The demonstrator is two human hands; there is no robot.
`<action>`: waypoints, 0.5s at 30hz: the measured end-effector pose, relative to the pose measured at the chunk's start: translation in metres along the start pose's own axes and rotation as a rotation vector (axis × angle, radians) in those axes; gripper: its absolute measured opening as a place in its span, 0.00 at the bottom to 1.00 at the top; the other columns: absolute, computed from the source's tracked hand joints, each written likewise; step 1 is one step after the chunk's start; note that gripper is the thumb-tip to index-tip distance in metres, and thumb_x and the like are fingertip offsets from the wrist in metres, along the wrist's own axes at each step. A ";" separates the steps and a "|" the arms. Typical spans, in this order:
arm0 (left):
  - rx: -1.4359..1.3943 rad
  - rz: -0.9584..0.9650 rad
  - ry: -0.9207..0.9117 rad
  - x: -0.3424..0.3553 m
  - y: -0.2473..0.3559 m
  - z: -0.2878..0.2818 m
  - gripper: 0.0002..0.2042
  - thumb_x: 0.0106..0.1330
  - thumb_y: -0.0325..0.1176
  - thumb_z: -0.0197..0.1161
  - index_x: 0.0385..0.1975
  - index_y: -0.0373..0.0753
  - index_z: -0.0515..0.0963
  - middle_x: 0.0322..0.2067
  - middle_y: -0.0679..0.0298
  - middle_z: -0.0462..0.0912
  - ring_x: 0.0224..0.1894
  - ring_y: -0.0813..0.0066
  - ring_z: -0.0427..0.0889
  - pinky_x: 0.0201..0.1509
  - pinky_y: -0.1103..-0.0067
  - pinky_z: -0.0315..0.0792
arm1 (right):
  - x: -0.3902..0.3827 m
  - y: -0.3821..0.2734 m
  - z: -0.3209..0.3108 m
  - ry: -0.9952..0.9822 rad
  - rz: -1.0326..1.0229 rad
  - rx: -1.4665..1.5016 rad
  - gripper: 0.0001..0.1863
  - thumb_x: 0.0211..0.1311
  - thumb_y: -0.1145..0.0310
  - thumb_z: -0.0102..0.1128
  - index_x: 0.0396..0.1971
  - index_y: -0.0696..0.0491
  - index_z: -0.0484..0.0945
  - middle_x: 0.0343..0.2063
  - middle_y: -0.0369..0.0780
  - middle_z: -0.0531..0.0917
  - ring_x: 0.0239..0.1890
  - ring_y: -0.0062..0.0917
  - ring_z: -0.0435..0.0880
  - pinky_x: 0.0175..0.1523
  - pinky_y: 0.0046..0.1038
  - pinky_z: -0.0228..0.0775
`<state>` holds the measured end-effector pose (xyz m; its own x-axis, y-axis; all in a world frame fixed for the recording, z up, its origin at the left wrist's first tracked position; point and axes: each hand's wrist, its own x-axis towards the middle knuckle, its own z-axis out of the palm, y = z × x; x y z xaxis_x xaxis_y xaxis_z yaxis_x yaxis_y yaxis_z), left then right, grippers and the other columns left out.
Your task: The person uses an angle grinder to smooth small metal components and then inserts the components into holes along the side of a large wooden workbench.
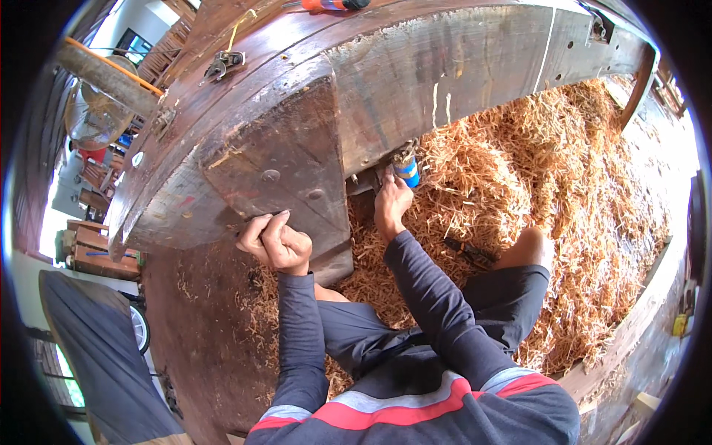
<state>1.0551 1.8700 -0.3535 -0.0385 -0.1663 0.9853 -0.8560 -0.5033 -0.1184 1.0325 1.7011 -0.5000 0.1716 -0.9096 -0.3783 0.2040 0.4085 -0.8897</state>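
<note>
My left hand (276, 243) is closed, fingers curled together, against the lower part of a thick dark wooden block (285, 159) on the bench side. Anything inside those fingers is too small or too hidden to name. Under the bench's front board (452, 67), my right hand (393, 202) reaches up with its fingers bent together, right beside a blue cylinder (407, 172) with a rough brownish top. Its fingertips are partly lost in shadow, so what they grip cannot be made out.
A heap of curly wood shavings (482, 170) covers the floor under the bench and around my legs. On the bench top (274, 44) lie a small metal tool (225, 65) with a yellow cord and an orange-handled tool (326, 4). Grey cloth (93, 356) hangs at lower left.
</note>
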 end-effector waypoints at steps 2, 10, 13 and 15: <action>-0.014 -0.006 -0.005 0.002 0.006 0.004 0.12 0.73 0.28 0.50 0.31 0.37 0.81 0.36 0.60 0.74 0.37 0.67 0.73 0.42 0.71 0.69 | 0.005 -0.002 -0.015 -0.022 -0.013 0.052 0.18 0.66 0.61 0.64 0.40 0.64 0.84 0.29 0.40 0.86 0.33 0.22 0.80 0.43 0.28 0.72; -0.409 -0.300 -0.235 -0.012 0.056 -0.023 0.10 0.62 0.15 0.55 0.38 0.32 0.81 0.45 0.56 0.75 0.46 0.64 0.79 0.47 0.74 0.78 | -0.055 -0.028 -0.102 -0.560 -0.040 0.252 0.18 0.68 0.72 0.65 0.54 0.62 0.79 0.41 0.37 0.86 0.42 0.18 0.82 0.52 0.23 0.74; -0.609 -0.218 -0.498 -0.001 0.096 -0.013 0.12 0.66 0.21 0.61 0.48 0.31 0.80 0.50 0.54 0.78 0.45 0.67 0.81 0.47 0.74 0.79 | -0.059 -0.052 -0.126 -0.741 0.153 0.564 0.16 0.68 0.74 0.63 0.54 0.61 0.80 0.43 0.41 0.87 0.43 0.24 0.85 0.53 0.27 0.78; -0.816 -0.613 -0.699 0.008 0.115 -0.010 0.12 0.68 0.24 0.64 0.50 0.30 0.80 0.47 0.55 0.80 0.45 0.68 0.82 0.47 0.75 0.78 | -0.057 -0.060 -0.134 -0.840 0.239 0.660 0.16 0.69 0.76 0.61 0.54 0.61 0.80 0.44 0.43 0.87 0.44 0.26 0.85 0.52 0.29 0.80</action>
<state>0.9514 1.8197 -0.3580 0.5511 -0.6326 0.5441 -0.7158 -0.0233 0.6979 0.8816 1.7187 -0.4589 0.8267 -0.5627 -0.0049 0.5117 0.7553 -0.4095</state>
